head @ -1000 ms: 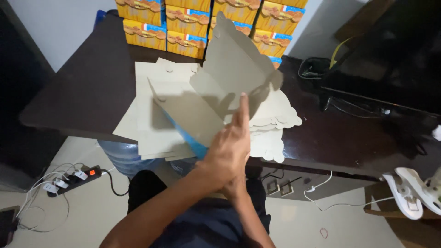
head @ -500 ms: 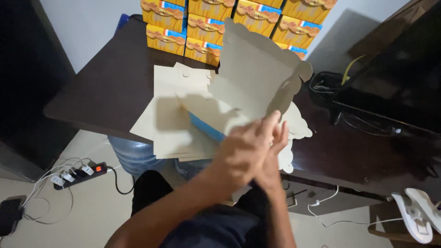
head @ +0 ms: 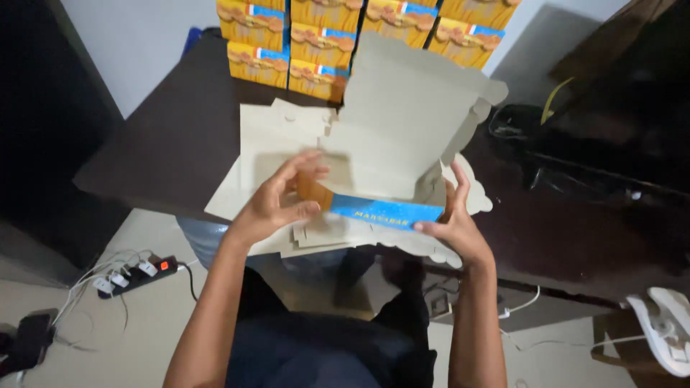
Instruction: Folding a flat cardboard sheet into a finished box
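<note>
over table, fingers [head: 302, 188] clasping cardboard box [head: 388, 165]

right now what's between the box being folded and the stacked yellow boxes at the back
In the head view, flat grey cardboard blanks lie on the dark table between the half-folded box and the stacked yellow boxes.

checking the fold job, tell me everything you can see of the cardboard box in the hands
The cardboard box is half folded: plain grey-brown inside, with a printed blue front panel and an orange side. Its lid flap with scalloped edges stands up and open, tilted away. It is held above a stack of flat box blanks on the dark table. The left hand grips its left end, the right hand its right front corner.
</note>
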